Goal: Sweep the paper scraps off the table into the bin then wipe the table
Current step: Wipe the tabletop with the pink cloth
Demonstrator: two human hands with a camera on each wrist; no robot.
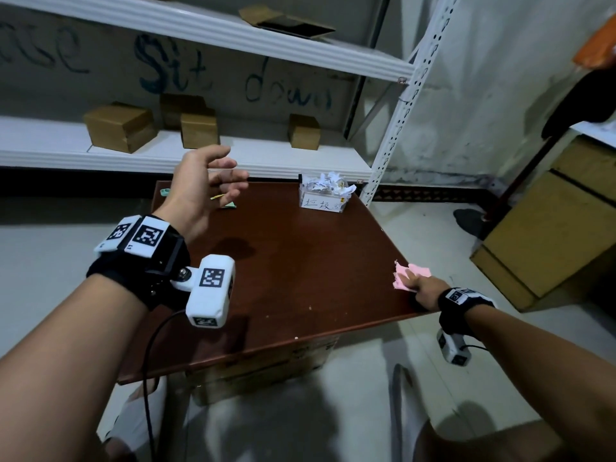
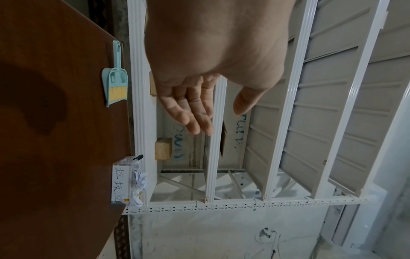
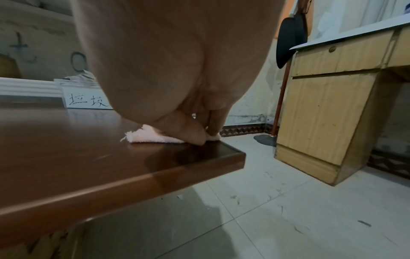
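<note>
We see one pink cloth [image 1: 411,276] pinched by the right hand [image 1: 422,291] at the table [image 1: 300,278] corner; left hand [image 1: 203,191] spread; one bin [image 1: 323,196].

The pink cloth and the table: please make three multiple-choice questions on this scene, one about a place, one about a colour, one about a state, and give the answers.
1. Where on the table does the pink cloth lie?
A. at the right edge, near a corner
B. in the middle
C. inside the bin

2. What colour are the bristles of the small brush that lies in the dustpan?
A. red
B. yellow
C. black

3. What is the state of the left hand?
A. it grips the brush
B. it presses on the bin
C. it is open in the air and holds nothing

Answers:
1 A: the right wrist view shows the cloth beside the table's corner, under the right hand.
2 B: the left wrist view shows yellow bristles on a light blue brush.
3 C: its fingers are loosely spread above the table; the bin, full of paper scraps, stands apart.
</note>
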